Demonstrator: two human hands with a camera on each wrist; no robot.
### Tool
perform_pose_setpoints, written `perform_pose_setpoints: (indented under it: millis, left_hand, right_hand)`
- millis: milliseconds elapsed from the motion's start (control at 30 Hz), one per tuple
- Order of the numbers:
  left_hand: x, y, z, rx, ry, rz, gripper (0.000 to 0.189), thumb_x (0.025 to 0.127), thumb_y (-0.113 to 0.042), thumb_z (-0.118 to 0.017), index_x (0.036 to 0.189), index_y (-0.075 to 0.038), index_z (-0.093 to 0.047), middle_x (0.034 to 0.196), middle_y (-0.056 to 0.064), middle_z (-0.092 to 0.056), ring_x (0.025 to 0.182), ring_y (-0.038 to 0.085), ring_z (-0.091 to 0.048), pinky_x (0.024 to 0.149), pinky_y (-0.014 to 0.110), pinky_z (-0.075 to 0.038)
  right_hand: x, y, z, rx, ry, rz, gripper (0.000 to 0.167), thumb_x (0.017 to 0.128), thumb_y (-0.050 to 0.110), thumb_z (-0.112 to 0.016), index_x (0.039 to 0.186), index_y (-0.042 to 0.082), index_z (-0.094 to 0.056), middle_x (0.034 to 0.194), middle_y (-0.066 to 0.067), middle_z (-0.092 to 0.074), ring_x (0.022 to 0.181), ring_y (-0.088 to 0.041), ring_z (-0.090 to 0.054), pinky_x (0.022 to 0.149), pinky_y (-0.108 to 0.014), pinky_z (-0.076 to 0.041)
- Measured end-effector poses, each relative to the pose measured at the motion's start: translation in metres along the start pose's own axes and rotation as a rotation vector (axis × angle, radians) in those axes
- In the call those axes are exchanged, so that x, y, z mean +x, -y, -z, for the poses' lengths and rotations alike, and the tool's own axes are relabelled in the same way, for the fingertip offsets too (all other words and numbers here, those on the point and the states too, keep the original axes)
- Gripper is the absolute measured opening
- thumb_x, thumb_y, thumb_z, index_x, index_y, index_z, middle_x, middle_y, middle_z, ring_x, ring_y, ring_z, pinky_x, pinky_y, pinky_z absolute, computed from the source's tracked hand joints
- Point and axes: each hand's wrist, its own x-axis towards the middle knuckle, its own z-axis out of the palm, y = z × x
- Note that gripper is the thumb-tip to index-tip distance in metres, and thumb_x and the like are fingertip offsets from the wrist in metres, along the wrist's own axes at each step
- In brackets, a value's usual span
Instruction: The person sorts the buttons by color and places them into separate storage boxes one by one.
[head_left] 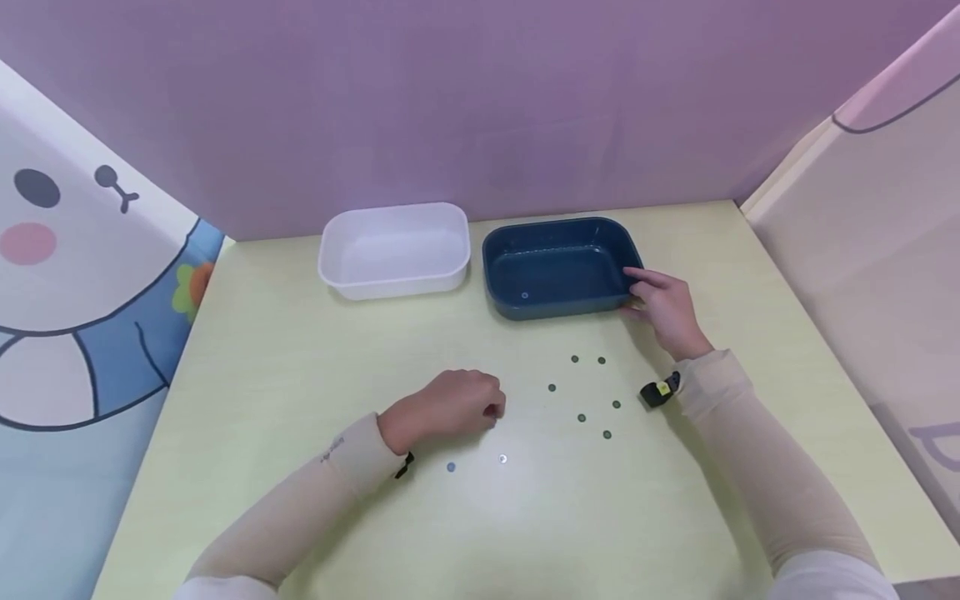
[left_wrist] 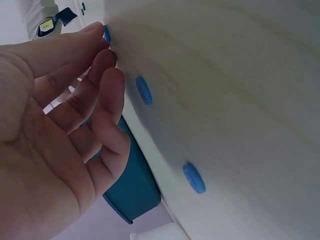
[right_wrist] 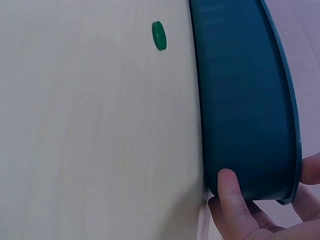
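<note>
Small round blue disc (left_wrist: 107,34) is pinched in the left hand (head_left: 452,402), other fingers loosely bent, down by the surface (head_left: 262,333). Two more blue discs (head_left: 451,467) lie at that hand's 5 o'clock. Around its 1 o'clock there's a dark teal rectangular plastic bin (head_left: 562,309), right hand (head_left: 667,314) gripping its 4 o'clock corner. Six round green discs (head_left: 582,417) sit at the bin's 6ish, white plastic tub (head_left: 401,288) at its 9.

1 tbl (head_left: 420,533). 1 wht bin (head_left: 401,287) + 1 dk blue bin (head_left: 555,308) = 2 tot. Grn discs (head_left: 582,417): 6, all on tbl. Blue discs (left_wrist: 194,177): 3, i.e. 2 on tbl + 1 in L hand (head_left: 453,404). Lone disc (head_left: 525,295) in dk blue bin: qty 1, colour unclear. L hand + R hand (head_left: 666,310) = 2. Wrist cams (head_left: 657,392): 2, 1 per arm.
</note>
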Motion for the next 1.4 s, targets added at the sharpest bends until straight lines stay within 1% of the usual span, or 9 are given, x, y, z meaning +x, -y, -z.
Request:
perform_pose_setpoints:
  millis: [300, 500, 633, 767, 833, 967, 1100, 1300, 1400]
  left_hand:
    - [-0.001, 0.000, -0.002, 0.034, -0.027, -0.034, 0.015, 0.088, -0.008, -0.072, 0.082, -0.022, -0.074, 0.078, -0.011, -0.055, 0.076, 0.009, -0.054, 0.067, 0.026, -0.047]
    - [0.001, 0.001, -0.003, 0.048, -0.040, -0.041, 0.017, 0.088, -0.007, -0.074, 0.078, -0.021, -0.071, 0.076, -0.011, -0.054, 0.075, 0.010, -0.052, 0.066, 0.025, -0.046]
    - [0.002, 0.001, -0.001, 0.050, -0.026, -0.022, 0.022, 0.087, -0.008, -0.075, 0.074, -0.022, -0.065, 0.075, -0.011, -0.052, 0.074, 0.009, -0.051, 0.064, 0.025, -0.044]
    - [0.005, 0.002, 0.001, 0.030, -0.020, -0.022, 0.030, 0.087, -0.002, -0.069, 0.070, -0.022, -0.055, 0.070, -0.010, -0.046, 0.071, 0.010, -0.047, 0.060, 0.024, -0.039]
    - [0.008, 0.003, 0.004, -0.008, -0.028, -0.018, 0.028, 0.088, 0.000, -0.064, 0.070, -0.020, -0.055, 0.068, -0.009, -0.046, 0.069, 0.010, -0.046, 0.061, 0.024, -0.037]
    - [0.017, 0.007, 0.020, -0.122, -0.062, 0.011, 0.022, 0.094, -0.006, -0.062, 0.077, -0.020, -0.061, 0.070, -0.010, -0.054, 0.070, 0.010, -0.051, 0.065, 0.024, -0.043]
    - [0.030, 0.014, 0.041, -0.248, -0.136, 0.023, 0.014, 0.097, -0.014, -0.068, 0.084, -0.019, -0.065, 0.078, -0.010, -0.063, 0.076, 0.009, -0.059, 0.071, 0.024, -0.051]
    - [0.052, 0.022, 0.065, -0.423, -0.261, 0.008, 0.008, 0.096, -0.015, -0.071, 0.089, -0.017, -0.067, 0.084, -0.006, -0.067, 0.077, 0.011, -0.061, 0.068, 0.024, -0.053]
    - [0.060, 0.026, 0.072, -0.499, -0.313, 0.022, 0.008, 0.095, -0.015, -0.073, 0.090, -0.016, -0.067, 0.084, -0.003, -0.066, 0.077, 0.014, -0.059, 0.067, 0.026, -0.051]
  right_hand:
    - [-0.006, -0.002, -0.001, 0.065, -0.004, 0.008, 0.045, 0.099, 0.000, -0.047, 0.143, -0.008, -0.050, 0.154, -0.028, -0.035, 0.111, -0.023, -0.064, 0.087, -0.037, -0.056]
    - [-0.008, -0.002, -0.003, 0.063, -0.008, 0.012, 0.044, 0.099, 0.000, -0.047, 0.142, -0.009, -0.050, 0.153, -0.029, -0.036, 0.108, -0.024, -0.065, 0.089, -0.039, -0.055]
    - [-0.009, -0.003, -0.005, 0.053, -0.006, 0.017, 0.044, 0.099, 0.001, -0.048, 0.142, -0.009, -0.051, 0.152, -0.029, -0.038, 0.107, -0.026, -0.065, 0.091, -0.040, -0.054]
    - [-0.010, -0.004, -0.004, 0.047, -0.006, 0.019, 0.043, 0.100, 0.001, -0.047, 0.142, -0.008, -0.051, 0.151, -0.028, -0.038, 0.107, -0.027, -0.064, 0.090, -0.040, -0.054]
    - [-0.011, -0.004, -0.003, 0.049, -0.007, 0.019, 0.043, 0.100, 0.001, -0.047, 0.142, -0.008, -0.051, 0.151, -0.028, -0.038, 0.105, -0.027, -0.064, 0.090, -0.038, -0.055]
    - [-0.013, -0.005, -0.002, 0.041, -0.010, 0.023, 0.044, 0.100, 0.002, -0.048, 0.142, -0.008, -0.051, 0.151, -0.026, -0.037, 0.108, -0.027, -0.061, 0.089, -0.037, -0.056]
    - [-0.012, -0.008, -0.001, 0.012, -0.019, 0.045, 0.044, 0.099, 0.002, -0.047, 0.142, -0.005, -0.053, 0.154, -0.025, -0.037, 0.110, -0.025, -0.061, 0.091, -0.038, -0.055]
    - [-0.010, -0.011, 0.001, -0.031, -0.001, 0.097, 0.047, 0.098, 0.002, -0.046, 0.144, -0.002, -0.052, 0.154, -0.025, -0.037, 0.095, -0.018, -0.065, 0.087, -0.036, -0.057]
    - [-0.010, -0.010, 0.002, -0.016, 0.032, 0.103, 0.052, 0.097, -0.001, -0.044, 0.149, -0.001, -0.045, 0.156, -0.024, -0.034, 0.103, -0.024, -0.062, 0.089, -0.039, -0.056]
